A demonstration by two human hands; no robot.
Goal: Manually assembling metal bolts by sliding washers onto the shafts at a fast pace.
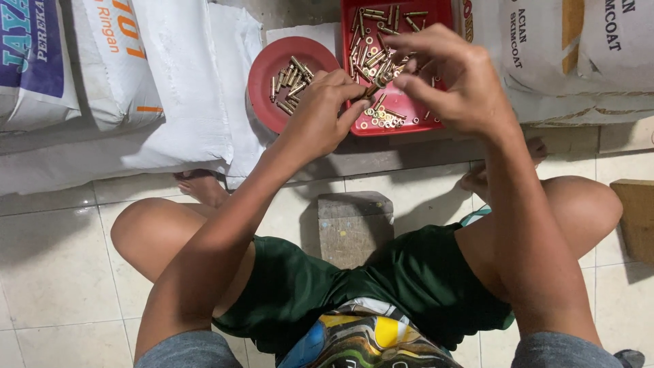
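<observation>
Brass bolt (372, 88) is pinched between left hand (320, 116) and right hand (453, 82) fingertips, above the red tray (436, 13), beside the round red lid (262, 75) with bolts.

bolts (293, 76): brass-coloured metal, shiny
round dish (267, 75): red plastic, smooth, slight gloss
square tray (349, 41): red plastic, glossy
sacks (136, 61), upper left: woven plastic, matt
floor tiles (54, 259): pale ceramic, smooth
block (354, 225): grey, rough
shorts (409, 279): dark green cloth, matt
</observation>
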